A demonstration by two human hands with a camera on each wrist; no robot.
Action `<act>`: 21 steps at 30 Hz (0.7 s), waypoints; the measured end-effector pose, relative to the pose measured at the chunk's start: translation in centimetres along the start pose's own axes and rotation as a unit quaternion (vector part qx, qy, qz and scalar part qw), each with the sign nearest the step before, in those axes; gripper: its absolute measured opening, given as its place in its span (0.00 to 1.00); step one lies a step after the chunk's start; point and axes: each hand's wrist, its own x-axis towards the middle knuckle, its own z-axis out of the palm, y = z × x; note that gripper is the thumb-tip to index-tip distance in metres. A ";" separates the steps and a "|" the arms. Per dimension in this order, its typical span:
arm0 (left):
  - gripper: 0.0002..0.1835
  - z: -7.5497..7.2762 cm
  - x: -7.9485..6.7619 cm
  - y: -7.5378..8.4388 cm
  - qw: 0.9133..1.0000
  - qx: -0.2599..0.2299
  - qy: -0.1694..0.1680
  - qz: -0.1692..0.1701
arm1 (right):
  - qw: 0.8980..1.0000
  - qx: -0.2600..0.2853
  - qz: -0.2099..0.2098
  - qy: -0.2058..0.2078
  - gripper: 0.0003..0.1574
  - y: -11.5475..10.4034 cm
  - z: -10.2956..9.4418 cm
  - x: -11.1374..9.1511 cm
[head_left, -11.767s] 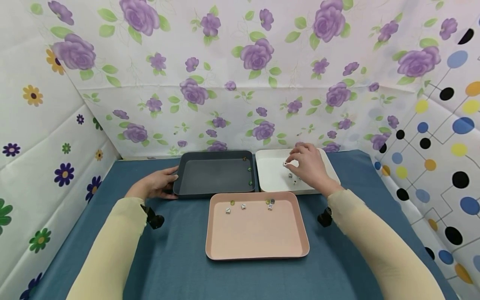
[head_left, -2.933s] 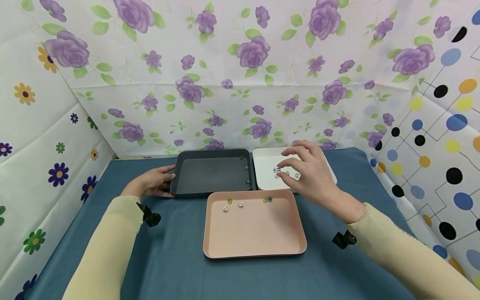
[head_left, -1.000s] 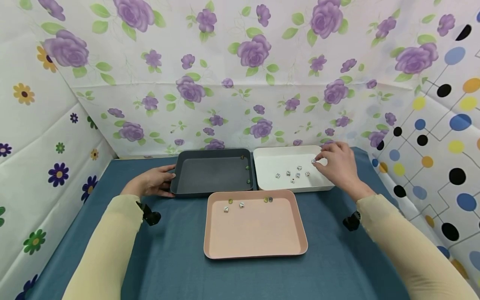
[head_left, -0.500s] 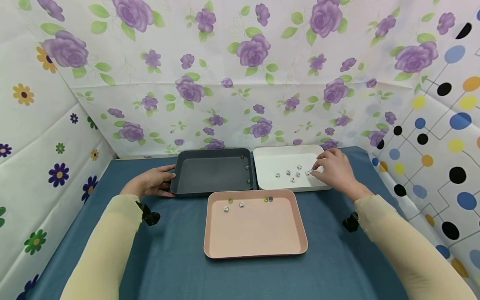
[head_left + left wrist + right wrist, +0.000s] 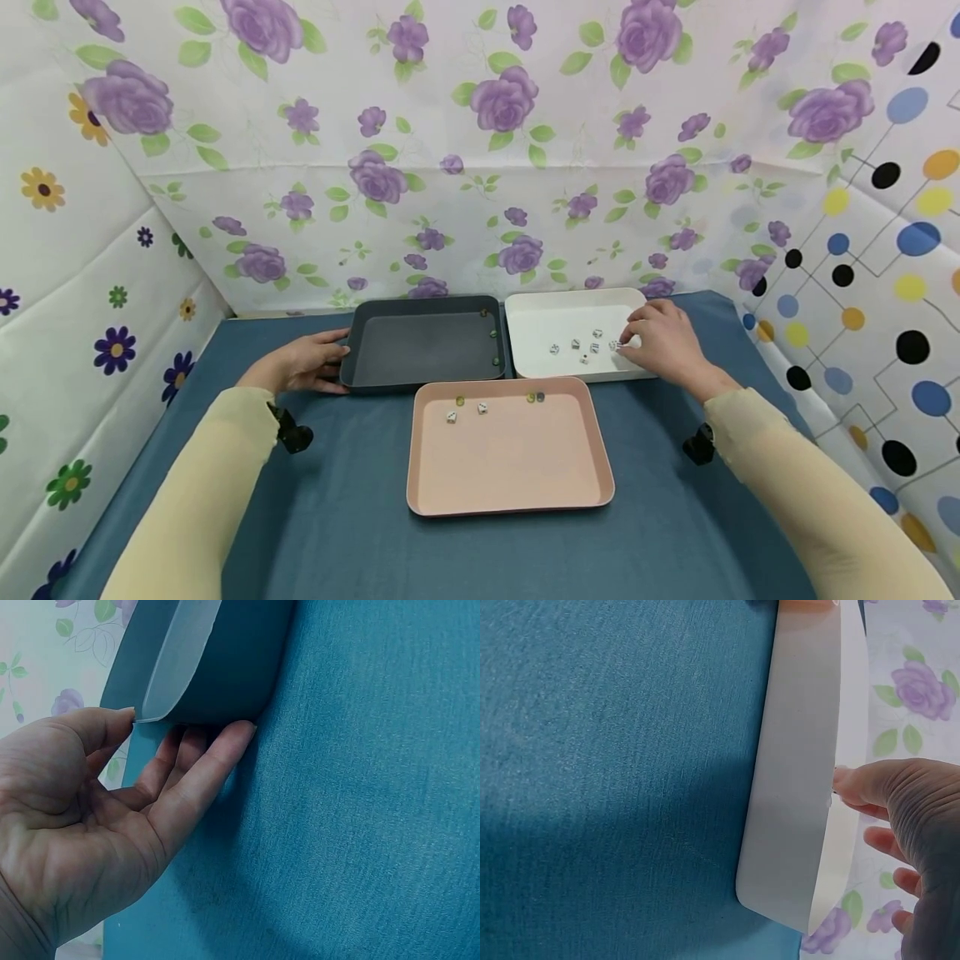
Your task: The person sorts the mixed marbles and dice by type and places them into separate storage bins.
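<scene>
My left hand point(image 5: 306, 364) holds the left end of the dark grey tray point(image 5: 420, 386). In the left wrist view its thumb point(image 5: 112, 724) is at the rim and the other fingers lie against the outer wall. Over the right part of the white tray point(image 5: 525, 304), my right hand point(image 5: 663, 343) pinches a small white die point(image 5: 619, 344) between thumb and index finger, mostly hidden by the fingertips. Several white dice point(image 5: 595, 347) lie left of it in that tray. The right wrist view shows the thumb tip point(image 5: 845, 780) just past the white tray's rim.
The pink tray point(image 5: 510, 492) in front holds two dice point(image 5: 482, 408), yellow-green beads point(image 5: 460, 401) and a dark bead point(image 5: 540, 397). Three small coloured beads point(image 5: 492, 333) line the dark tray's right side. Blue cloth point(image 5: 337, 517) covers the table; a flowered curtain point(image 5: 450, 208) stands behind.
A third die has left the pink tray since the oldest frame. Within the last second my right hand has lowered its die from the white tray's right side toward the other dice. My left hand stays.
</scene>
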 end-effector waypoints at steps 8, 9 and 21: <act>0.36 -0.1 0.1 -0.2 1.000 -0.003 0.001 0.002 | 1.000 0.003 0.005 0.001 0.06 -0.1 0.1 0.2; 0.37 -0.1 0.1 -0.2 1.000 -0.001 0.000 0.003 | 1.000 0.004 0.007 -0.001 0.07 0.0 0.1 0.2; 0.36 0.1 0.0 0.3 1.000 0.002 0.003 -0.010 | 1.000 0.009 0.009 0.027 0.10 -0.6 -0.3 0.0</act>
